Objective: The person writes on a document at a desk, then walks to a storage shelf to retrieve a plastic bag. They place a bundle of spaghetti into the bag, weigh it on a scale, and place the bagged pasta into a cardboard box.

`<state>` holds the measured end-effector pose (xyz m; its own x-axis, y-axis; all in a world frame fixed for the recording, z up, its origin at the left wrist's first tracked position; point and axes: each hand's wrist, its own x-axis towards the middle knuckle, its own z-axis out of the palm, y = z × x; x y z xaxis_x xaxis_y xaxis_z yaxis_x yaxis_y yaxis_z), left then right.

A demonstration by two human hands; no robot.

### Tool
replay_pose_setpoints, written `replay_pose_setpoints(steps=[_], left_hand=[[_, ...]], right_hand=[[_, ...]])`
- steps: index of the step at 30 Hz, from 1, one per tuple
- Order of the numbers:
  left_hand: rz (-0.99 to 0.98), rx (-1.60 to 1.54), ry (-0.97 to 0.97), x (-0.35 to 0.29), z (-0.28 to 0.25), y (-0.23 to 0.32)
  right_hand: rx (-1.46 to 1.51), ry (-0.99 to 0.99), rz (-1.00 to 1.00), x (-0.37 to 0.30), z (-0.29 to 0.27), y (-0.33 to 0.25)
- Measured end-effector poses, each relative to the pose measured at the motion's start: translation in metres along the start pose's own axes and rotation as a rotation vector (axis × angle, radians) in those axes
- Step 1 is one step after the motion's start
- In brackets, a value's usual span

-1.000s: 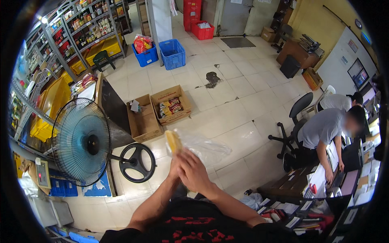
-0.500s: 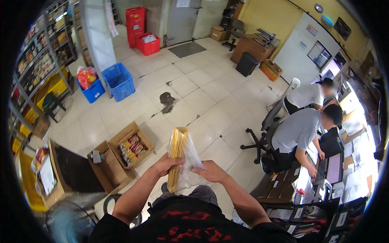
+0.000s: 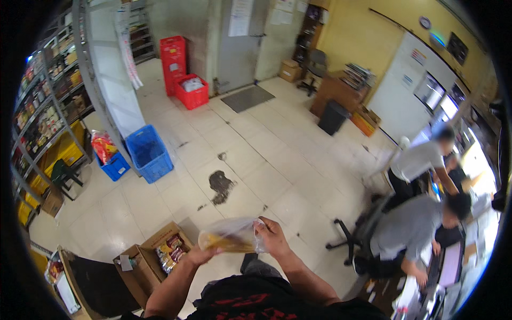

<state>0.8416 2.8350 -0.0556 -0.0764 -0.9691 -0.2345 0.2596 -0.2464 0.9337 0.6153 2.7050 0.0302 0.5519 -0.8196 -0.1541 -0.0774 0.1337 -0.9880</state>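
A clear plastic bag (image 3: 234,226) is held crosswise in front of my body. Inside it, along the lower side, lies a long yellow bundle (image 3: 234,245); it is blurred and I cannot make out its kind. My left hand (image 3: 201,254) grips the bag's left end from below, its fingers partly hidden. Closed on the right end, my right hand (image 3: 272,236) pinches the plastic near its edge.
Open cartons (image 3: 168,256) with snack packets stand at lower left. Beyond are a blue crate (image 3: 149,154) and a red crate (image 3: 193,93). Two people sit at a desk on the right, near an office chair (image 3: 346,237). Shelves (image 3: 50,106) line the left.
The bag has turned from upright to nearly level, its yellow bundle with it. My left hand has moved down and left. The view has tilted upward, and the far co-worker now reaches across the desk.
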Motion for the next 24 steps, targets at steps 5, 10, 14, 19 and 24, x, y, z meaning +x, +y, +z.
replay_pose_setpoints(steps=[5, 10, 14, 19, 24], left_hand=[[-0.088, -0.569, -0.077, 0.01, -0.022, 0.053], [0.081, 0.183, 0.067, 0.067, -0.062, 0.064], [0.187, -0.116, 0.147, 0.125, -0.142, 0.04], [0.529, 0.273, 0.233, 0.194, -0.236, 0.086], [0.298, -0.114, 0.468, 0.221, -0.281, 0.149]], right_hand=[[-0.21, -0.382, -0.16, 0.124, 0.028, -0.053], [-0.429, -0.908, -0.823, 0.218, 0.09, -0.088], [-0.502, -0.95, -1.113, 0.292, 0.147, -0.104], [-0.571, -0.815, -0.926, 0.4, 0.206, -0.13], [-0.33, -0.692, -0.567, 0.504, 0.241, -0.117]])
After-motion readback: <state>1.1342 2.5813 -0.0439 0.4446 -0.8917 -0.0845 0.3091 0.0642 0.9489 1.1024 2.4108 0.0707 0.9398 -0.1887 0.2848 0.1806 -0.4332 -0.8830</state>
